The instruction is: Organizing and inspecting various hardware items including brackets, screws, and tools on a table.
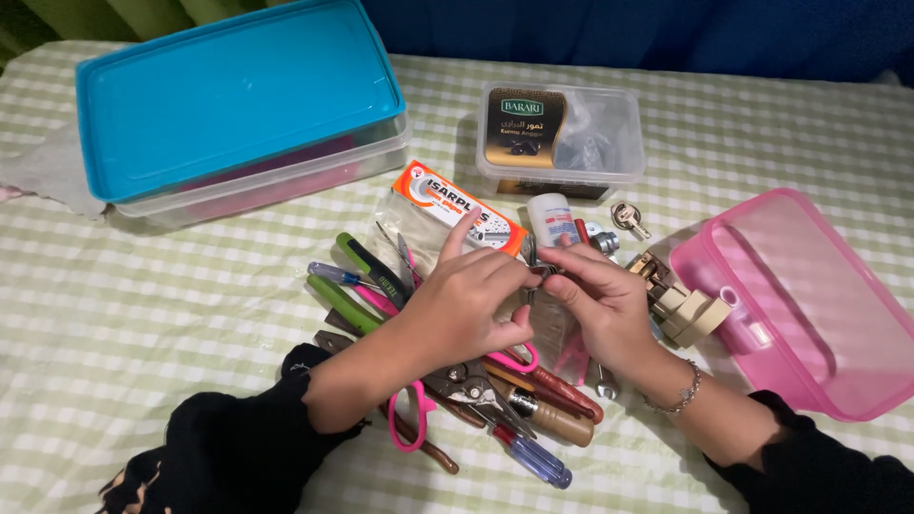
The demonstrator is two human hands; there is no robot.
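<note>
Table [143,314] under a green checked cloth is carrying everything. A clear box with a blue lid [238,95] is sitting well up and left of the grip; a pink lid [809,295] is lying just right of it; a small clear tub [562,138] is standing above it. A heap of hand tools [514,409], with pink-handled scissors, pliers and screwdrivers, is lying directly beneath it. Left hand [466,309] and right hand [600,305] are meeting fingertip to fingertip, both pinching shut on a small metal piece [541,273] held between them above the heap; its kind is too small to tell.
</note>
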